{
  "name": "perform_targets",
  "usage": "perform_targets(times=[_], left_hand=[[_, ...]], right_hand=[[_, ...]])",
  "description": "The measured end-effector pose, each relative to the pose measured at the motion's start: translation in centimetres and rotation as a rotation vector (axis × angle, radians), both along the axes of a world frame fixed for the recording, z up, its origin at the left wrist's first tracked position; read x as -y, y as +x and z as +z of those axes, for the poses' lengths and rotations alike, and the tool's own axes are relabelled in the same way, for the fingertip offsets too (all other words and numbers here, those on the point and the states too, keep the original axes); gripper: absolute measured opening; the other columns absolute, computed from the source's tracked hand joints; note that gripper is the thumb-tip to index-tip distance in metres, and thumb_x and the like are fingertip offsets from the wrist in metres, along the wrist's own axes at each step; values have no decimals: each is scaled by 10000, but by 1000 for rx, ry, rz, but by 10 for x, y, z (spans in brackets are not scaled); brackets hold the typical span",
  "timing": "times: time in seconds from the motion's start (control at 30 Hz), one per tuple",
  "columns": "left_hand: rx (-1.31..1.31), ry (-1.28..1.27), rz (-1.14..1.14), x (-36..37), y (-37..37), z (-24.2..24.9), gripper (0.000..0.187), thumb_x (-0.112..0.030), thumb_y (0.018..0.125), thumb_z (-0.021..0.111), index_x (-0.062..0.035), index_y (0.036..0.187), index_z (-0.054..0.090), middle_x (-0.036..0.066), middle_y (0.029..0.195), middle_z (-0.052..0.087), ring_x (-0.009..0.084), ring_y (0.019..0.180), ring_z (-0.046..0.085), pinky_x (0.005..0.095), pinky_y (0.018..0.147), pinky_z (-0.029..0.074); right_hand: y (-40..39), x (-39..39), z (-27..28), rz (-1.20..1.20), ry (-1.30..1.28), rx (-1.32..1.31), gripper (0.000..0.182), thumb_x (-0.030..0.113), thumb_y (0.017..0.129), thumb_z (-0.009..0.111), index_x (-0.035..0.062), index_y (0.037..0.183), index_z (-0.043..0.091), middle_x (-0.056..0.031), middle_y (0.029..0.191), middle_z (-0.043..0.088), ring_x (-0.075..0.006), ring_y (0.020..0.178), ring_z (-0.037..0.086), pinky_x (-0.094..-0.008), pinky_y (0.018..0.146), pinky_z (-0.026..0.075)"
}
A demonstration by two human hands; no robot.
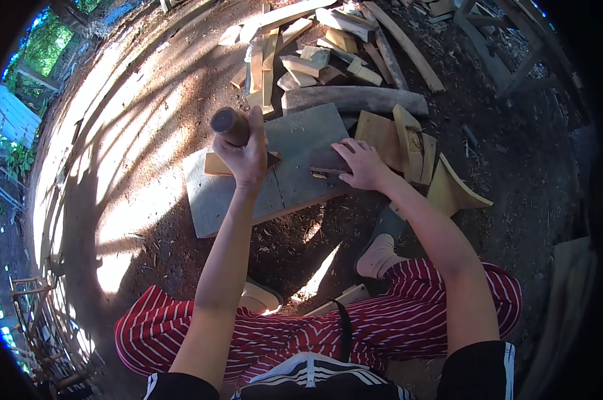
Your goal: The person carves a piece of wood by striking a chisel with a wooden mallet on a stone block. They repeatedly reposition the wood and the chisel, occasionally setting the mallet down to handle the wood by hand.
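My left hand (pixel 243 160) is wrapped round a thick, round wooden handle (pixel 229 125), whose dark end points up toward me. Its lower part is hidden by the hand. Just below that hand, a light wooden piece (pixel 217 165) shows on the wide grey board (pixel 238 210). On the board's right side lies a dark brown wood block (pixel 327 161). My right hand (pixel 367 165) grips the right end of this block, fingers over the top and thumb at the near side. A crack runs through the board between the two hands.
Offcuts (pixel 308 67) are heaped beyond the board, with a thick rounded log (pixel 355 100) in front of them. Curved wooden pieces (pixel 451 187) lean at the right. My feet (pixel 376 257) are close to the board's near side, on ground strewn with shavings.
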State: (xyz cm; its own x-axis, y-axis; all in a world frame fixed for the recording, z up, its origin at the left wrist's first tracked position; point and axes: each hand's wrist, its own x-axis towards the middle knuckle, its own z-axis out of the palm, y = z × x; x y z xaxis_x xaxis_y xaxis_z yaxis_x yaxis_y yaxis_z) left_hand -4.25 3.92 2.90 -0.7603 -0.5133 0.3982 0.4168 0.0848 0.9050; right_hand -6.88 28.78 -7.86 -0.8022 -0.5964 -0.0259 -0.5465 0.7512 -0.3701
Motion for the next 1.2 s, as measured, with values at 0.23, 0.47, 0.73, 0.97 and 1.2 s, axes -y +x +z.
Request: perform_targets(times=[0.23,0.47,0.73,0.97,1.2], left_hand=[[-46,-25,65,9,-2,2,203,-126,895,682,-49,778,536,12,564,531,78,460,510,227,432,397],[-21,65,12,2,1,8,227,-134,876,720,-55,743,553,-1,595,566,73,497,545,223,457,414],[-1,-30,40,5,-2,-2,216,-147,858,733,-57,735,580,4,622,595,73,555,573,217,529,441],[28,-223,99,4,-12,-26,151,-80,868,688,-41,828,548,29,595,575,80,465,542,222,431,432],[65,-65,67,7,-13,-18,154,-64,861,680,-42,829,531,31,590,564,91,461,543,225,420,420]], right_hand=[[11,-10,-4,-68,-32,-50,662,333,778,740,106,1326,449,-139,1300,462,-384,1169,508,-521,918,460],[10,-8,-4,-68,-30,-37,629,328,791,729,100,1305,446,-137,1285,473,-377,1146,525,-533,879,479],[12,-6,3,-82,-12,-19,628,314,795,727,90,1309,445,-142,1287,469,-383,1142,521,-518,877,485],[12,-2,2,-49,-65,-222,587,321,789,734,59,1243,470,-135,1299,458,-343,1174,502,-507,874,483],[-5,51,125,-205,-617,-90,583,428,849,694,-72,1099,526,-236,969,608,-344,891,629,-430,789,490]])
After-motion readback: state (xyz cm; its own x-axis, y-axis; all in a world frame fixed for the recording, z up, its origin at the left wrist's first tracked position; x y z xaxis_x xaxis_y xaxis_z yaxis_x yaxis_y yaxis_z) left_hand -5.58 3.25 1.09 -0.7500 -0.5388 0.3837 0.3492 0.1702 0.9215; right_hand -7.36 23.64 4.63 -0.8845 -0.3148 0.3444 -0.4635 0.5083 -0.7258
